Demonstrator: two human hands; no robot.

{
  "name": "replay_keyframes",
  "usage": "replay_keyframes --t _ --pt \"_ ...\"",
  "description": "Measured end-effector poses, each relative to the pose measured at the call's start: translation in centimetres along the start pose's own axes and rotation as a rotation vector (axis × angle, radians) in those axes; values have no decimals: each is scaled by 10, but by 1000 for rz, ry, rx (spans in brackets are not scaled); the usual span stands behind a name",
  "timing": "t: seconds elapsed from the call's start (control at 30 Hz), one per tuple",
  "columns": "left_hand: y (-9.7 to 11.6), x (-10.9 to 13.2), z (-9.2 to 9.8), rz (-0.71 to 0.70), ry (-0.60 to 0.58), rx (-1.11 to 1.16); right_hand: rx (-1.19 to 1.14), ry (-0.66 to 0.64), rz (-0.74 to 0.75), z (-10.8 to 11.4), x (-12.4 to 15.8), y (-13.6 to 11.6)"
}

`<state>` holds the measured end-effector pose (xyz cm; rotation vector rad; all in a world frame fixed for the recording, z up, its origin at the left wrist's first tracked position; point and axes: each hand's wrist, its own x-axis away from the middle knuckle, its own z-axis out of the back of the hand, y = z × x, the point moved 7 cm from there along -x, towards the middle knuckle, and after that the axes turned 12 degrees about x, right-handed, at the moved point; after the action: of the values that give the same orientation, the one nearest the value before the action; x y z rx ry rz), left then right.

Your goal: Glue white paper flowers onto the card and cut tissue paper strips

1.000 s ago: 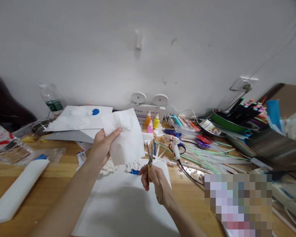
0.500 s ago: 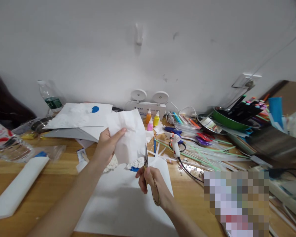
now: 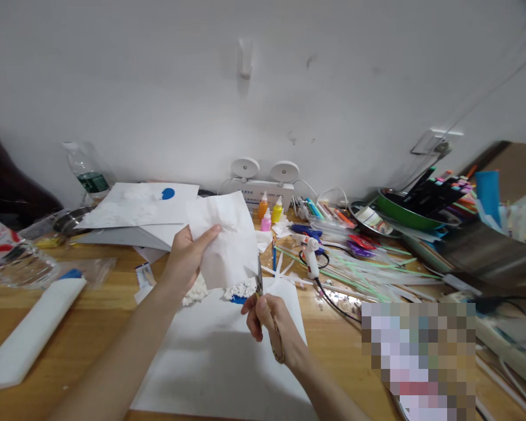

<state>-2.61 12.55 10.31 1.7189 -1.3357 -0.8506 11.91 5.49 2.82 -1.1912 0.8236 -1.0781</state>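
Observation:
My left hand pinches a thin white sheet of paper, thumb on top, and holds it raised above the table. In my right hand is a pair of scissors, my fingers in the handle loops. The blades point upward at the lower right edge of the sheet; whether they touch it I cannot tell. Below lies a large white sheet flat on the wooden table. On its far part are small heaps of white crumbled bits, with a blue patch beside them.
A white glue gun with a black cord lies to the right, near many thin strips. Small paint bottles stand behind. A rolled white sheet and a plastic bottle are on the left, a green pan at right.
The paper in my left hand has shifted very slightly left and up. My right hand and the scissors look almost unmoved.

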Motion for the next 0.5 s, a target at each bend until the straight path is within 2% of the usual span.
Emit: replay_keyframes --t 0.5 --pt "0 -1 1 -12 -15 -28 10 37 -25 2 -1 4"
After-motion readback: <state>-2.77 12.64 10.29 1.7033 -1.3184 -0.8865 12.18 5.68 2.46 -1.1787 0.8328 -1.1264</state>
